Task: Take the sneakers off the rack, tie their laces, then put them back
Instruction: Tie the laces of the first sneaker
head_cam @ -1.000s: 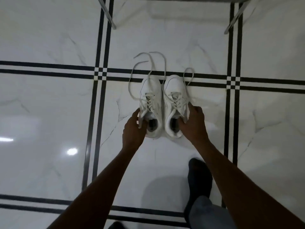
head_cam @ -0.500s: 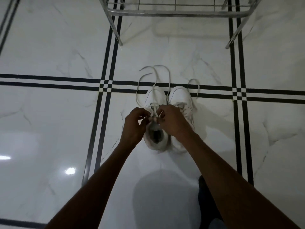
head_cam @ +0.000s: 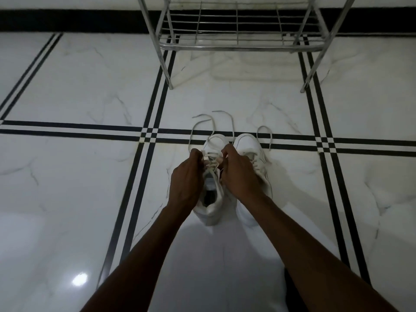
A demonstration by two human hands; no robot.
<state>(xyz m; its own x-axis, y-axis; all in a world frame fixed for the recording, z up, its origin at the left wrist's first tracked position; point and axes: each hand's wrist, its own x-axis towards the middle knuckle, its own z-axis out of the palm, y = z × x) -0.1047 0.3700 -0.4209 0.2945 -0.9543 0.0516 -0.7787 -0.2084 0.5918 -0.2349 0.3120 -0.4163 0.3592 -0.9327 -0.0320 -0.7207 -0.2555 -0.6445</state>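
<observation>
Two white sneakers stand side by side on the floor, toes pointing away from me. My left hand [head_cam: 186, 176] and my right hand [head_cam: 238, 174] both pinch the laces over the tongue of the left sneaker [head_cam: 211, 206]. Its loose lace ends [head_cam: 211, 122] loop out past the toe. The right sneaker [head_cam: 252, 149] is partly hidden by my right hand, with one lace loop [head_cam: 267, 136] lying beside it. The metal shoe rack [head_cam: 236, 41] stands beyond the sneakers, its bottom shelf bare.
The floor is glossy white marble tile [head_cam: 67, 188] with black double lines crossing it. A black skirting strip [head_cam: 67, 21] runs along the wall behind the rack. A dark foot [head_cam: 292, 287] shows at the bottom edge by my right arm.
My hands left the heels of both sneakers and came together on the left sneaker's laces. The view has tilted up, bringing the rack's bottom shelf into sight.
</observation>
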